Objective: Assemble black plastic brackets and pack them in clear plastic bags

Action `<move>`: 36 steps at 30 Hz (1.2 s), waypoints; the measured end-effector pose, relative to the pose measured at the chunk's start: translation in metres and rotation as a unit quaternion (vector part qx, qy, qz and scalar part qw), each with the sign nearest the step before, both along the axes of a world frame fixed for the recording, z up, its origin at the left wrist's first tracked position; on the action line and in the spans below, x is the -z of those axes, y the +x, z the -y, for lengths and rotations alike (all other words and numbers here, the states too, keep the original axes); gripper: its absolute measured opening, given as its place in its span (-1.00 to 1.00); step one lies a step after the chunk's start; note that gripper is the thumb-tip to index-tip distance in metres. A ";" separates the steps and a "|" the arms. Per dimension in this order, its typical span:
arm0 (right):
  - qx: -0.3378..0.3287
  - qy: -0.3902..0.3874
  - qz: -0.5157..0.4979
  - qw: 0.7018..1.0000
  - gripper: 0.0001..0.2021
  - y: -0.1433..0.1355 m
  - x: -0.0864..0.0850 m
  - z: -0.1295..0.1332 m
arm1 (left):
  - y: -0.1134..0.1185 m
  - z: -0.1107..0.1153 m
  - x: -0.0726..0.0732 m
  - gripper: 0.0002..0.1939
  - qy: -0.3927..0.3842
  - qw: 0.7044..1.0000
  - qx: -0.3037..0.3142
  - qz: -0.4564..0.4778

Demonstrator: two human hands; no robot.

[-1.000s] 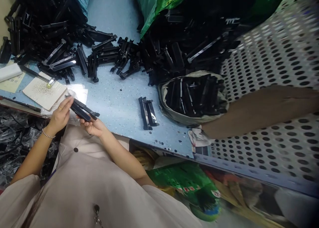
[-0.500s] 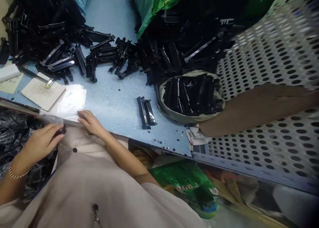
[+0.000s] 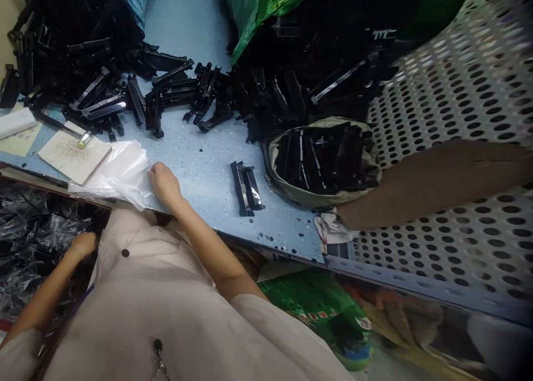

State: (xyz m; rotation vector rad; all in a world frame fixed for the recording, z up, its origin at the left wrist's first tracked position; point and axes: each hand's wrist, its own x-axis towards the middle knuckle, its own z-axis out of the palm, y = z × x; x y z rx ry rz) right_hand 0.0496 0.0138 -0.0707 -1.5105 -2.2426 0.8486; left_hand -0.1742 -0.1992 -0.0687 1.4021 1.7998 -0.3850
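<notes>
My right hand (image 3: 165, 186) is over the blue table, fingers curled at the right edge of a stack of clear plastic bags (image 3: 125, 173). It pinches the edge of a bag there. Down at the left, below the table edge, my left hand (image 3: 84, 244) is at a heap of black parts in clear bags (image 3: 54, 231); its fingers are turned away and hidden. Two slim black plastic parts (image 3: 247, 189) lie side by side on the table, right of my right hand. A small board with speckles (image 3: 75, 156) rests partly on the bags.
Loose black parts (image 3: 133, 100) are piled along the back. A cloth bag (image 3: 287, 195) full of them stands at the right, before a green sack (image 3: 266, 14). A brush (image 3: 83, 140) lies on the board. A person's sleeved arm (image 3: 428, 181) reaches in beside perforated metal (image 3: 478, 214).
My left hand has dropped from the table edge down to the heap and no longer shows a bagged black part. My right hand has shifted right, and the bags' right edge has moved with it.
</notes>
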 end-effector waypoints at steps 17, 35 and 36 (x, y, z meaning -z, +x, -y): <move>0.127 -0.296 -0.443 0.837 -0.61 0.031 0.001 -0.019 | 0.066 -0.180 -0.006 -0.69 0.346 0.819 -0.306 0.341; 0.014 -0.098 -0.320 0.942 -0.81 0.006 -0.012 -0.004 | 0.067 -0.178 -0.014 -0.62 0.337 0.788 -0.319 0.404; 0.011 -0.135 -0.319 0.938 -0.82 0.003 -0.009 -0.008 | 0.066 -0.178 -0.015 -0.63 0.333 0.789 -0.313 0.411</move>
